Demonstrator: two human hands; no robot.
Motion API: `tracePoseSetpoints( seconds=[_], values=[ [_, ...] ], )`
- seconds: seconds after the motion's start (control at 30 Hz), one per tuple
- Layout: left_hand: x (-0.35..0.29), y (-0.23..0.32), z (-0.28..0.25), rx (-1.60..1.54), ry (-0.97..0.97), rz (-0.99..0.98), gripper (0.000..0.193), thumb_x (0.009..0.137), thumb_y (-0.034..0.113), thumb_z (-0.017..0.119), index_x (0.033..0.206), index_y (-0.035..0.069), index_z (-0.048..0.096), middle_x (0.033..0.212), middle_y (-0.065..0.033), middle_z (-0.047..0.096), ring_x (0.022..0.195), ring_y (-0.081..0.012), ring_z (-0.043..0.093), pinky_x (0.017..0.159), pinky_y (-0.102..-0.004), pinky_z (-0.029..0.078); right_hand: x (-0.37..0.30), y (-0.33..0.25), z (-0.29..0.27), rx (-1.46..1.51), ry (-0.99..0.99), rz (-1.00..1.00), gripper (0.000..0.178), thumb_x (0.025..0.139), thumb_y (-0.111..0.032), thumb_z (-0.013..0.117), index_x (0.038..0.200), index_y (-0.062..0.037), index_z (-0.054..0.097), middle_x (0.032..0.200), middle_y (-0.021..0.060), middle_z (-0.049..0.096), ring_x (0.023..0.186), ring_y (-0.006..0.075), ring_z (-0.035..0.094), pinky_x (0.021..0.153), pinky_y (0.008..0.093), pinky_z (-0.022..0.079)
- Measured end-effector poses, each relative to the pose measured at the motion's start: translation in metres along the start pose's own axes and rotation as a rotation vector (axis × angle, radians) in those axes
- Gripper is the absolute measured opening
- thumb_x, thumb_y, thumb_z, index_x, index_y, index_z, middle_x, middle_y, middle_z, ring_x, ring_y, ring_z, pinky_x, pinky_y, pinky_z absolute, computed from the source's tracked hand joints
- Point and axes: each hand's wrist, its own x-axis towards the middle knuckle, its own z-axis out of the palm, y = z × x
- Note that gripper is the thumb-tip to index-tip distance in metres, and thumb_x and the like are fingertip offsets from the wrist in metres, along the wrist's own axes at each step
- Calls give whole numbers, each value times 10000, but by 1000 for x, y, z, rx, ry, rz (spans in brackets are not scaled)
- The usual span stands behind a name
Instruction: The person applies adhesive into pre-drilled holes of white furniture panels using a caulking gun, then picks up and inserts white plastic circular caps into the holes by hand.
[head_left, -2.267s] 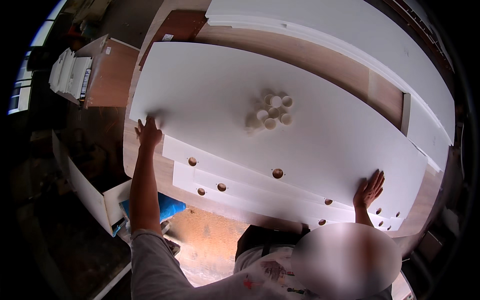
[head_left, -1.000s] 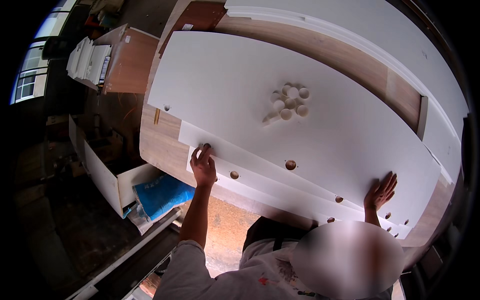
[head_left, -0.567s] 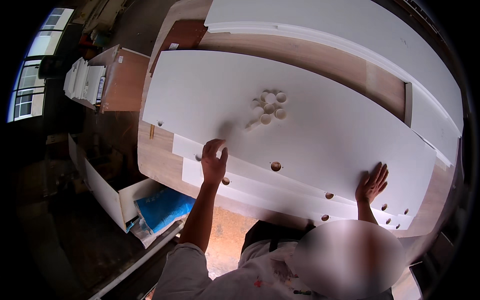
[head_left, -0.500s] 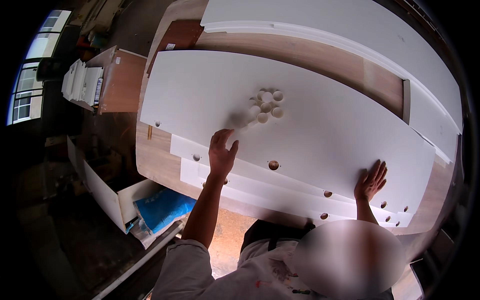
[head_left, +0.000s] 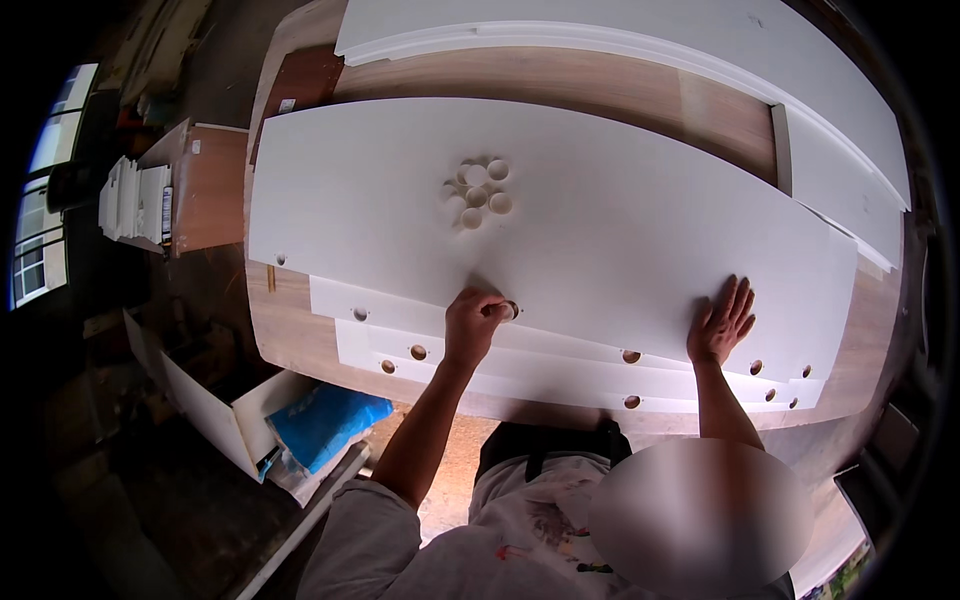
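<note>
My left hand (head_left: 478,318) pinches, I think, a white cup (head_left: 508,313) at the hole (head_left: 515,310) of the panel (head_left: 610,240); my right hand (head_left: 721,322) rests flat, wide. This seems insertion; the next move needs careful alignment.

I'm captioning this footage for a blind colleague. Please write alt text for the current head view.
A person's left hand pinches what looks like a small, pale round cap at a hole near the edge of a long, flat white panel. Their right hand lies flat on that panel, which also bears a cluster of small white round caps.
</note>
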Motion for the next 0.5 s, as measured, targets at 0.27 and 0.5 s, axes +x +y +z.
tracePoseSetpoints(
  seconds=[0.27, 0.5],
  values=[
    [15, 0, -1, 84, -155, 5, 128, 769, 110, 755, 801, 25, 665, 814, -96, 650, 700, -226, 650, 647, -346, 517, 1, 1, -2, 15, 5, -8, 679, 970, -400, 407, 1585, -191, 208, 1653, 69, 177, 1524, 311, 139, 1201, 573, 83],
    [36, 6, -12, 306, -343, 24, 225, 740, 155, 797, 719, 29, 612, 694, -85, 630, 642, -245, 629, 618, -366, 507, 2, 1, -2, 16, -7, -7, 698, 958, -411, 414, 1585, -185, 206, 1652, 75, 179, 1523, 312, 141, 1201, 576, 81]
  ],
)
